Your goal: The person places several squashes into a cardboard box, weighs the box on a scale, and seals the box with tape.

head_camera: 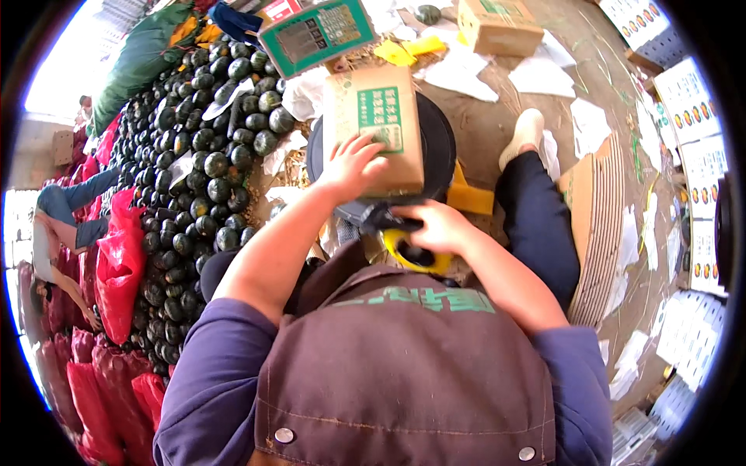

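A closed cardboard box (373,76) with green print lies on a round black platform (438,134) in front of me. My left hand (354,166) rests on the near part of its top, fingers spread. My right hand (437,228) grips the black handle of a tape dispenser (387,216) just off the near edge of the box. A yellow roll (425,265) sits in the dispenser, partly covered by my fingers. Beyond the box stands a weighing scale's display panel (317,36) with a green frame.
Many dark green squashes (215,165) are heaped on the left, near red mesh sacks (119,268) and another person (52,233). Flattened cardboard (594,233) stands right of my leg. Another cardboard box (495,29) and paper scraps (463,73) lie ahead; printed cartons (690,108) line the far right.
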Motion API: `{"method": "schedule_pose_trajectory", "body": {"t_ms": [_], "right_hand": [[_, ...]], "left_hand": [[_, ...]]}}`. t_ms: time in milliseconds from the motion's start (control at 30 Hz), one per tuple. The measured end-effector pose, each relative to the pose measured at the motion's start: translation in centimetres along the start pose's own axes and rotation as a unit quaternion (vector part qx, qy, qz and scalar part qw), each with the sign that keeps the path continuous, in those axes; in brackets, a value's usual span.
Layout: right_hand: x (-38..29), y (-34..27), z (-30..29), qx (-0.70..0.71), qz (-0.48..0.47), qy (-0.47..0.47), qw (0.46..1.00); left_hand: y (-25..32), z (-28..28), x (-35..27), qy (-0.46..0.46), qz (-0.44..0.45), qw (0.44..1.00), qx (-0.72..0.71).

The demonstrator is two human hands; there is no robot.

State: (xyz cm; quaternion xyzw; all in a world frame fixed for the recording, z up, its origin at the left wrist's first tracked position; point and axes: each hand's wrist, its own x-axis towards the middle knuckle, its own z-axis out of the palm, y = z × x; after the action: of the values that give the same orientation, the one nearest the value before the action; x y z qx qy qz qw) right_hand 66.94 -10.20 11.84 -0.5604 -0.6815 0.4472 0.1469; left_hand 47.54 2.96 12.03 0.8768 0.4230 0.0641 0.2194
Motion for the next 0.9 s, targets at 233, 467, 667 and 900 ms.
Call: {"method": "schedule_pose_trajectory", "body": {"t_ms": [233,467,667,900], "right_hand": [[-3.4,-4.8,-10.7,-0.186,-0.184,0.118,0.958],[1.1,-4.9,-15.3,-0.265,-0.201,0.082,0.940],[5.6,3.6,-19.4,-0.137,-0.056,-0.006,0.989],[8.7,9.9,-13.4,0.109,-0.096,-0.015,0.989]], "left_hand": [[6.2,-3.0,-2.6,-0.096,-0.164,0.706,-0.683],[4.4,-4.2,-1.0,0.076,-0.224,0.488,-0.840],[-16.3,-1.0,-0.6,0.212,-0.378,0.748,-0.502],[-12.6,8.4,3.5,-0.057,-0.313,0.948,-0.024]]}}
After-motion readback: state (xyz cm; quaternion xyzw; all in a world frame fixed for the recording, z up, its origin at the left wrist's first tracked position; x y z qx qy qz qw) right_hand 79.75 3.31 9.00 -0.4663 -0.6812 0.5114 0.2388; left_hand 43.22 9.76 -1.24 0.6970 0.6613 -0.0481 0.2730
